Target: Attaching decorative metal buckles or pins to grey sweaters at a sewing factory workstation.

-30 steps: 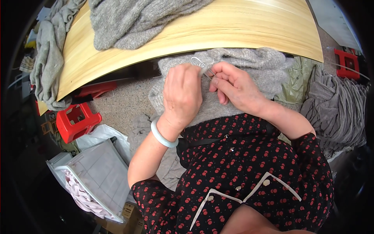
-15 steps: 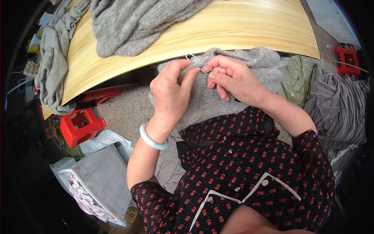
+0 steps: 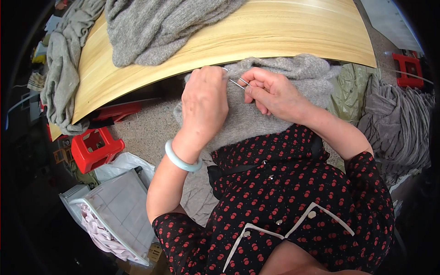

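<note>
A fuzzy grey knit garment (image 3: 270,112) hangs over my lap and up against the table's near edge. My right hand (image 3: 274,94) is closed over the garment, pinching a thin silver metal tool (image 3: 236,84) between thumb and fingers. Two slim prongs of that tool stick out toward my left hand; its exact kind is unclear. My left hand (image 3: 203,98) is closed with its back turned up at the garment's upper edge. Its fingertips are hidden, and a small shiny metal bit shows just beyond its knuckles. A pale bangle (image 3: 179,160) circles my left wrist.
A curved wood-grain table (image 3: 284,32) spans the far side, with grey knitwear (image 3: 151,32) heaped on it and more draped at left. Red stools (image 3: 96,149) stand at both sides. A white bin (image 3: 121,206) with pale cloth is lower left; grey fabric (image 3: 394,128) is piled at right.
My left hand has rolled over, from thumb and fingers reaching to the metal piece to knuckles up, hiding the silver loop. My right hand stays nearly in place, still holding the silver tool.
</note>
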Available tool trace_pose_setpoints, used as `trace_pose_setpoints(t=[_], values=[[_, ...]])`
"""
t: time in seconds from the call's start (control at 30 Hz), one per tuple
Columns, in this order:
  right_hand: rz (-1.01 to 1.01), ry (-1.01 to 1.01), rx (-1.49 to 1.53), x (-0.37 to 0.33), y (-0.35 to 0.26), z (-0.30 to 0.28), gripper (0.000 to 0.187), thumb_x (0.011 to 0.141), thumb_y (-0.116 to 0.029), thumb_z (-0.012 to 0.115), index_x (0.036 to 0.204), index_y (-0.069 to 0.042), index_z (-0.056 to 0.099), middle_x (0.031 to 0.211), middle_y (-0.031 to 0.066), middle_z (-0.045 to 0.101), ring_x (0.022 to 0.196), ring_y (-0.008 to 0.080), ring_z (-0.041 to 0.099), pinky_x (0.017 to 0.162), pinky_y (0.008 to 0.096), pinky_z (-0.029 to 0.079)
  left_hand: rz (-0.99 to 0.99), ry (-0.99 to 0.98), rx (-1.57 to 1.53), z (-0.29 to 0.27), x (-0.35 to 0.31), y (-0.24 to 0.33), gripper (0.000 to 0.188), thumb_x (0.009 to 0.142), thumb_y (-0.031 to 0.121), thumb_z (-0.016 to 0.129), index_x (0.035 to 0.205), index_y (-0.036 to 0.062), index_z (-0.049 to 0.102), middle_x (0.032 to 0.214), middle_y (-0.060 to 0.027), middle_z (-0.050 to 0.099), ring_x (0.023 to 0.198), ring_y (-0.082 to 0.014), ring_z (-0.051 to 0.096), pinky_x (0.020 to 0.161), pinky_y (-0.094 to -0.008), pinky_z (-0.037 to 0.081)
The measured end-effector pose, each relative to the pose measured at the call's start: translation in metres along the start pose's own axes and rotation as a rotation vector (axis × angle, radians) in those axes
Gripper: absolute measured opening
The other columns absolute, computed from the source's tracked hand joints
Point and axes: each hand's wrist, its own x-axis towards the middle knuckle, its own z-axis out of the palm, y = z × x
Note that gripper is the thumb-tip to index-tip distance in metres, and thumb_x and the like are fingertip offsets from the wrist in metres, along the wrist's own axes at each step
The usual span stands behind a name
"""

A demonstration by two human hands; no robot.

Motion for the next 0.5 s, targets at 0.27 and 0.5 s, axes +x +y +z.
trace_pose_setpoints(t=[0.27,0.5], values=[[0.133,-0.104,0.050,-0.001,-0.001,-0.009,0.017,0.087,-0.008,0.043,0.102,-0.002,0.049,0.072,0.0016,0.054,0.048,0.0023,0.042,0.042,0.0163,0.034,-0.647,-0.419,-0.690,-0.015,0.003,-0.027,0.007,0.085,0.008,0.053,0.084,0.0012,0.053,0.071,0.0039,0.051,0.067,-0.0026,0.044,0.061,-0.0186,0.036],[0.149,-0.172,0.060,-0.005,-0.003,-0.013,0.019,0.087,-0.010,0.047,0.104,0.000,0.049,0.072,0.0030,0.056,0.046,0.0024,0.042,0.041,0.0166,0.034,-0.716,-0.399,-0.874,-0.013,0.002,-0.031,0.010,0.086,0.010,0.053,0.083,0.0013,0.055,0.071,0.0050,0.051,0.065,-0.0023,0.042,0.058,-0.0182,0.035]])
